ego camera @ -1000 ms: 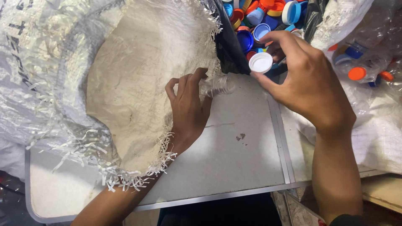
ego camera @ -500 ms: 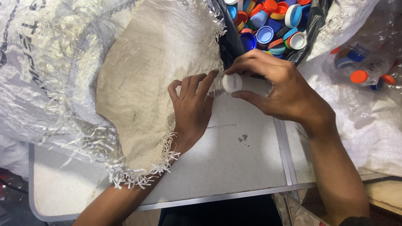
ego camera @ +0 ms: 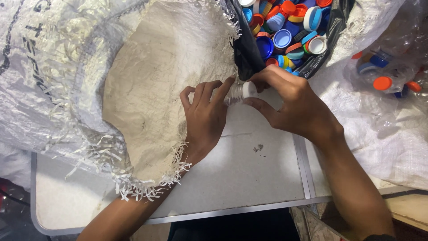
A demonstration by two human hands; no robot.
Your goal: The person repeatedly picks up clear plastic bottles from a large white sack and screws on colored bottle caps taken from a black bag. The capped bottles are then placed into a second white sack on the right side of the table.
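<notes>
The left hand gripped a clear bottle, apparently lying with neck toward three o'clock; right hand fingers pinched its white cap above the worktop.

Single view, head-worn camera, looking steeply down from just above the person's own arms. Close range: both forearms enter from the bottom edge, left hand and right hand meet near frame centre. Camera faces away from the body toward the far side of the grey desk, whose near edge runs across the lower frame. White woven sack fills the upper left, black bag of bottle caps sits top centre. No second view to compare.
</notes>
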